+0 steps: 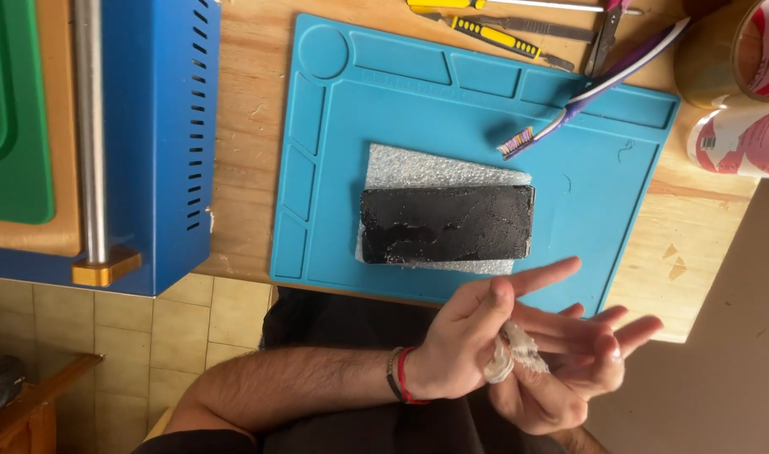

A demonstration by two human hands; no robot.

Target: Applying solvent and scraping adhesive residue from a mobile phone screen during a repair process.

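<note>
A small white wad (515,357) of crumpled stuff sat between the two hands near the table's edge, pinched by the left hand (468,340) against the open palm of the right hand (569,370), whose fingers were spread. Just beyond the hands, a cracked black phone (447,224) lay on a grey foam pad (418,166) on a blue mat (586,193). Farther off lay a toothbrush (586,88), with a blue machine (161,134) to the left.
</note>
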